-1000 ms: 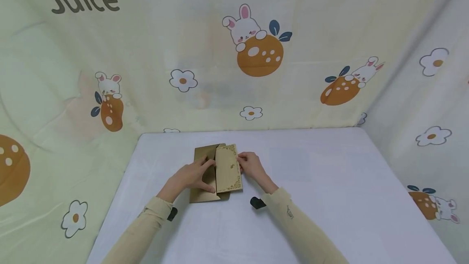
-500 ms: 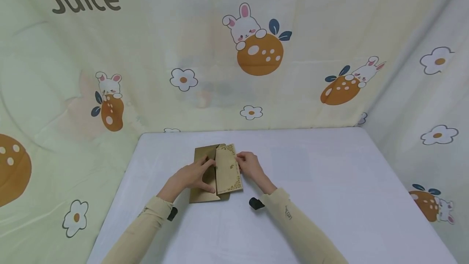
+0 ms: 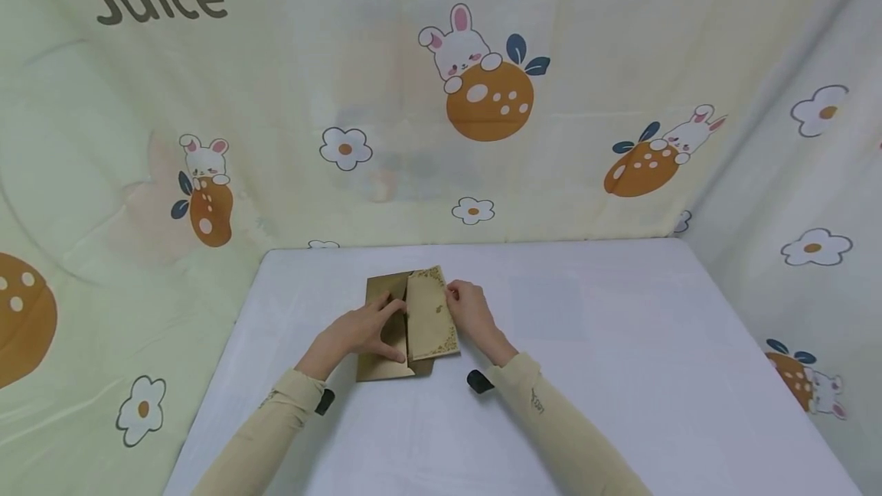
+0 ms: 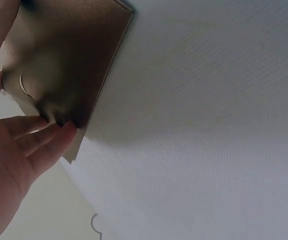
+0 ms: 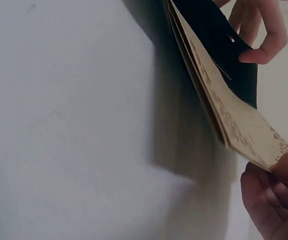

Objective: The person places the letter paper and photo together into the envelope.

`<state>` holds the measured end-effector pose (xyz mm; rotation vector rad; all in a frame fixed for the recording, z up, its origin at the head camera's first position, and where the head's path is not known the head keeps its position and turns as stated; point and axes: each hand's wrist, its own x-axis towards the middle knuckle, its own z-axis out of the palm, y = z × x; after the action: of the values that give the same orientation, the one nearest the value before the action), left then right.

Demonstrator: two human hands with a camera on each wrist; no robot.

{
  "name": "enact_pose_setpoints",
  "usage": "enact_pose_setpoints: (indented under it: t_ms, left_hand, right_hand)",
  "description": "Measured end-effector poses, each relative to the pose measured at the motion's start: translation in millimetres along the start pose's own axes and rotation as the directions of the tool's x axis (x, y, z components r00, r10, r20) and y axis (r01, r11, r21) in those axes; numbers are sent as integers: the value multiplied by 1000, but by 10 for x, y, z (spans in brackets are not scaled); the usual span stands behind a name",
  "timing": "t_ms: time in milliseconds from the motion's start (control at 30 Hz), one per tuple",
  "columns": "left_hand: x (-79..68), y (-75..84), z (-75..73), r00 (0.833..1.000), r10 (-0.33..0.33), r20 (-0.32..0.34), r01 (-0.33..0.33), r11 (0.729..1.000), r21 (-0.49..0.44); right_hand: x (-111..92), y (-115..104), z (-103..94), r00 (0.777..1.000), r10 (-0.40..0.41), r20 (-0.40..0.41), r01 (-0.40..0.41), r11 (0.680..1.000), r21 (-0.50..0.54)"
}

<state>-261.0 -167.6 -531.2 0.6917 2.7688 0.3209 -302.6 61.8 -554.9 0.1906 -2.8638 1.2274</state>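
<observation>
Gripping right hand [image 3: 471, 308]: thumb and curled fingers pinch the cream card [image 3: 432, 316] by its edge.
Spread left hand [image 3: 365, 330]: thumb and fingers apart, pressing the brown envelope [image 3: 382, 367].
Card's place: between both hands, overlapping the envelope.

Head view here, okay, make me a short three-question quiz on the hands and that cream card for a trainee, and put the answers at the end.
1. Short answer: Which hand pinches the edge of the cream card?
2. True or false: The left hand touches the brown folder.
3. Fill in the blank: In the head view, brown ornament marks the card's two ____-hand corners, top and bottom.

Key:
1. The right hand.
2. True.
3. Right.
</observation>
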Motion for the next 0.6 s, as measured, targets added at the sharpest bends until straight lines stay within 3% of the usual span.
enact_pose_setpoints:
  t_ms: [233, 433, 600]
  left_hand:
    - [-4, -2, -3, 1000, -4, -11, 4, 1000, 12]
    - [13, -28, 27, 1000, -3, -5, 4, 1000, 26]
    - [-4, -11, -8, 1000, -15, 15, 15, 1000, 13]
  right_hand:
    - [-21, -103, 22, 1000, 11, 22, -11, 1000, -4]
    - [-10, -66, 69, 999, 34, 1, -34, 999, 27]
    - [-25, 12, 122, 995, 79, 55, -84, 993, 87]
